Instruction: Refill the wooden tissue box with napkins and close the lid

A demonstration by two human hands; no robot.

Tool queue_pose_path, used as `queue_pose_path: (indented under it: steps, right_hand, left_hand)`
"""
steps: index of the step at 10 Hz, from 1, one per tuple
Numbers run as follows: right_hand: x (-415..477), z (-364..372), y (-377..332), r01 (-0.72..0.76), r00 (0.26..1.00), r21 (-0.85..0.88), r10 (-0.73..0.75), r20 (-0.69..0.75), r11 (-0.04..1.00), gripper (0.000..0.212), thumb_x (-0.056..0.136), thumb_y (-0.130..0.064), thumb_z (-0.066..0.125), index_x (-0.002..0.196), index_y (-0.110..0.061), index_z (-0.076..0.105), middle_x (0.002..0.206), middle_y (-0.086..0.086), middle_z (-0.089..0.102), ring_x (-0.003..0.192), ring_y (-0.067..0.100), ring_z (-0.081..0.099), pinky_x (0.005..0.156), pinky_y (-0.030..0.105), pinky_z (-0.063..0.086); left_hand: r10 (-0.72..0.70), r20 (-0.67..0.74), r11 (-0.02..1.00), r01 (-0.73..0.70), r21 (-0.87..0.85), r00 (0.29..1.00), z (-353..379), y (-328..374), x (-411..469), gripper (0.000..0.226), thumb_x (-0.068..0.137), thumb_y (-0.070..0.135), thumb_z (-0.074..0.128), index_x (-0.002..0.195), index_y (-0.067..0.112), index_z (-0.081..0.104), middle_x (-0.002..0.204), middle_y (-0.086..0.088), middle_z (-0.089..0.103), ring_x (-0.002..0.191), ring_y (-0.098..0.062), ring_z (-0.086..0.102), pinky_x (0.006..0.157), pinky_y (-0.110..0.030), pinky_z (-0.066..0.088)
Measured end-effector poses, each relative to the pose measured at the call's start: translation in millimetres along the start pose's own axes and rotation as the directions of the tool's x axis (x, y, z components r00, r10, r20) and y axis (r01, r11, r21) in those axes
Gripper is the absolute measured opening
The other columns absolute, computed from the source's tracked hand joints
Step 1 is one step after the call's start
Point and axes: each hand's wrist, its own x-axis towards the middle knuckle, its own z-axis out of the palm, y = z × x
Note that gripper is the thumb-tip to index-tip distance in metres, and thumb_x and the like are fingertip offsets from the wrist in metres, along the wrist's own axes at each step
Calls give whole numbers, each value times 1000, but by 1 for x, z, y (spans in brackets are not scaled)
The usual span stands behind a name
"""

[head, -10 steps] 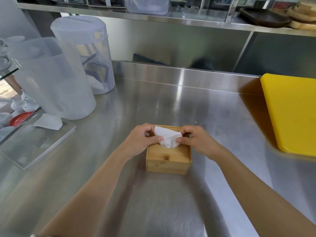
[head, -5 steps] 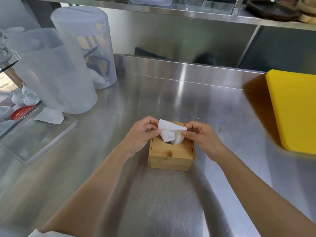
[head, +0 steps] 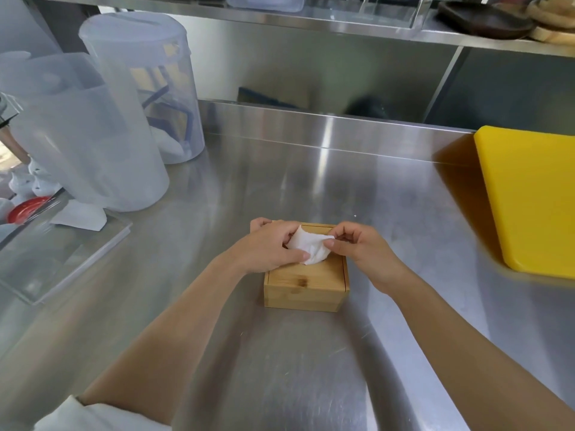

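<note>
Wooden tissue box (head: 306, 283) resting on the steel worktop (head: 311, 181), near the middle and toward the front edge, lid down flat on top. White napkin (head: 308, 245) bunched up and poking out through the lid's opening, pinched from both sides. Left hand (head: 270, 247) laid over the left rear part of the lid, thumb pressed against the lower left of the napkin, other fingers curled around its upper edge: grip narrow, closed on the napkin. Right hand (head: 362, 247) at the right rear corner of the box, thumb and forefinger nipping the napkin's right edge, remaining fingers curled loosely above: grip narrow too, holding the napkin. Both forearms bare, reaching in from the bottom of the view; white sleeve (head: 93, 415) bunched at the left elbow. Yellow cutting board (head: 529, 197) lying flat at the right side of the worktop, well apart from the box. Two tall translucent plastic containers (head: 102, 141) standing at the left rear, one just beside the other, the rear one lidded. Clear acrylic tray (head: 62, 250) at the left edge, with a loose white paper piece (head: 79, 216) lying on it. Steel shelf (head: 342, 26) running across the top, dark wooden dish (head: 485, 20) on its right end.
</note>
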Motion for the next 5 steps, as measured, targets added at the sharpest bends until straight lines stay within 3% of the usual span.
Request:
queue_pose_path:
  steps: [1,2,3,5]
  right_hand:
    - [1,1,0,3,1000,-24,-3,8,1000,17,85,-4,61,71,-14,59,78,9,57,75,17,50,69,23,40]
    - [1,0,2,12,1000,-5,-12,-10,1000,17,84,-3,62,71,-14,60,79,10,59,77,19,51,72,25,40]
    - [0,-1,6,41,999,18,-41,-28,999,16,83,-4,63,70,-13,62,76,7,61,76,17,53,73,25,41]
    - [-2,-1,7,98,993,138,-87,-85,986,15,80,0,64,77,-13,68,72,-6,70,72,8,60,69,16,48]
  left_hand:
    - [-3,23,998,4,-57,1000,-13,3,1,18,74,29,70,76,25,52,76,-3,65,91,-28,56,81,-41,45]
    - [24,-32,964,-31,-264,999,-23,0,-2,18,78,13,73,76,21,57,76,-7,71,73,-23,62,74,-39,45]
    - [9,-116,914,-55,-402,993,-25,-6,-8,16,78,8,73,73,19,61,69,-6,68,70,-19,57,72,-30,42]
    - [-13,-240,863,-110,-492,971,-19,-14,-13,18,78,7,71,78,23,63,68,9,69,71,-8,61,73,-20,45]
